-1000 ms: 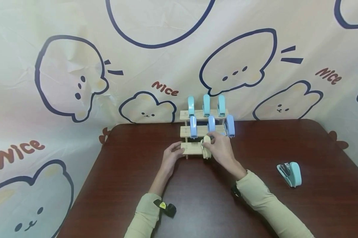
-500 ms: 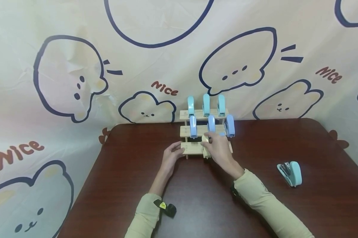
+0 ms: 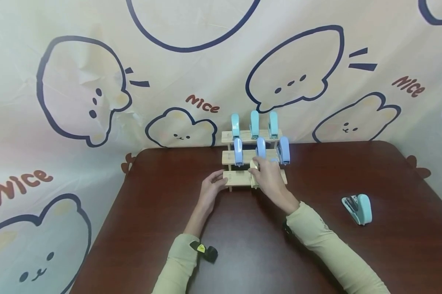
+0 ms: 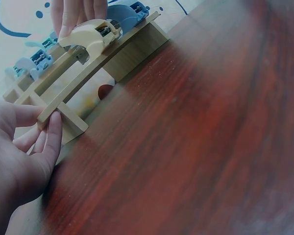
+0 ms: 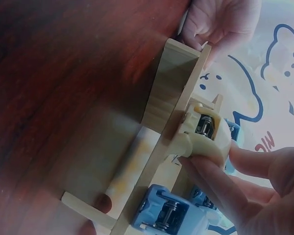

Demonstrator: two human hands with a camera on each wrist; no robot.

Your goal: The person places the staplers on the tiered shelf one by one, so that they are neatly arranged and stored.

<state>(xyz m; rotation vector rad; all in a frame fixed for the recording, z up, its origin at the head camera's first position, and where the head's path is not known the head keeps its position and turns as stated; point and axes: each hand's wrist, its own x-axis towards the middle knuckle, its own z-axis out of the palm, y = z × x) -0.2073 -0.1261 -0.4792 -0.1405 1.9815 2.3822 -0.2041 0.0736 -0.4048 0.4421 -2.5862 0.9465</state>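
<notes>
My right hand [image 3: 270, 179] pinches a cream stapler [image 5: 208, 134] between thumb and fingers. The stapler stands on the lowest shelf of a small three-tier wooden rack [image 3: 237, 178], near the shelf's middle; in the head view the hand partly covers it. At the shelf's left end, my left hand [image 4: 27, 156] grips the plank between thumb and fingers. Periwinkle-blue staplers [image 3: 238, 151] stand along the middle shelf. Turquoise staplers [image 3: 254, 123] line the top one. A blue stapler [image 5: 169, 210] shows close beside the cream one in the right wrist view.
Another turquoise stapler [image 3: 358, 209] lies on its side on the dark brown table [image 3: 401, 253], right of the rack. Behind the rack hangs a pale cloth [image 3: 191, 77] with cartoon outlines. Both forearms wear green sleeves [image 3: 331, 241] with dark wrist devices.
The cream stapler has turned slightly straighter under my right hand, which has shifted a little left. My left hand keeps its hold on the rack. The head view has tilted slightly.
</notes>
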